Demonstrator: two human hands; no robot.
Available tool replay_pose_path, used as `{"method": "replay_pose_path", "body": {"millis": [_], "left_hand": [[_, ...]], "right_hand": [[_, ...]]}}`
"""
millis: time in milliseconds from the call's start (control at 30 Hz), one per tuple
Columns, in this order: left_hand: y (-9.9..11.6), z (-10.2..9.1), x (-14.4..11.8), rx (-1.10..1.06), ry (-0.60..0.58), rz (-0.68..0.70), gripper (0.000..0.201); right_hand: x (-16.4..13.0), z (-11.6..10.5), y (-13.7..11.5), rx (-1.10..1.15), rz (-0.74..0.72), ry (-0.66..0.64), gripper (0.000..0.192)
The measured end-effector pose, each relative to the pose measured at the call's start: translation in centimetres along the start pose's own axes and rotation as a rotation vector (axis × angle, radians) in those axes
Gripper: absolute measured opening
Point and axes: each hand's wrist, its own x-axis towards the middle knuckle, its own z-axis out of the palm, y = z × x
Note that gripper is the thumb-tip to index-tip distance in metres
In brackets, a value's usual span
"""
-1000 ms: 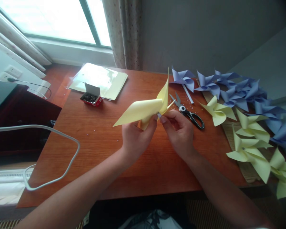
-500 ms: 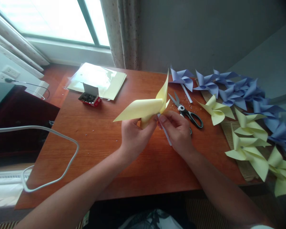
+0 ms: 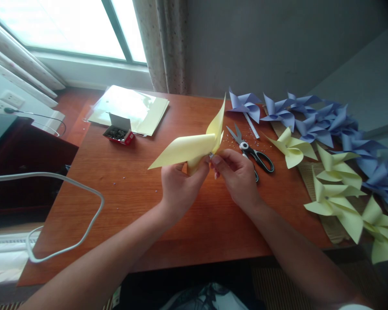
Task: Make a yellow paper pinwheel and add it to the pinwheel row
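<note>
A yellow paper pinwheel (image 3: 190,146) is held up above the middle of the wooden table (image 3: 123,189). My left hand (image 3: 179,187) grips it from below at its centre. My right hand (image 3: 237,174) pinches at the pinwheel's centre from the right, fingers closed on a small pale piece that I cannot make out. Black-handled scissors (image 3: 254,153) lie just behind my right hand.
Finished yellow pinwheels (image 3: 334,189) and blue pinwheels (image 3: 323,122) lie along the table's right side. A red box of small pins (image 3: 119,134) and a stack of yellow paper in a plastic sleeve (image 3: 129,107) sit at back left. A white cable (image 3: 84,224) loops over the left edge.
The pale strip that stuck out below my right hand half a second ago is hidden now. Both hands with the pinwheel have shifted slightly left.
</note>
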Motion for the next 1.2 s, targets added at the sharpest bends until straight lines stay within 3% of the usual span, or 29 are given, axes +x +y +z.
{"method": "replay_pose_path", "body": {"millis": [333, 533, 900, 1200], "left_hand": [[0.1, -0.4, 0.2, 0.061, -0.015, 0.050, 0.007], [0.3, -0.6, 0.6, 0.113, -0.029, 0.139, 0.009], [0.3, -0.9, 1.2, 0.007, 0.034, -0.004, 0.015], [0.4, -1.0, 1.3, 0.040, 0.014, -0.008, 0.015]], "right_hand": [[0.3, -0.4, 0.4, 0.036, 0.061, -0.032, 0.027], [0.2, -0.1, -0.1, -0.004, 0.025, 0.007, 0.025], [-0.1, -0.1, 0.3, -0.143, -0.200, 0.036, 0.007], [-0.4, -0.1, 0.0, -0.182, -0.135, -0.033, 0.011]]}}
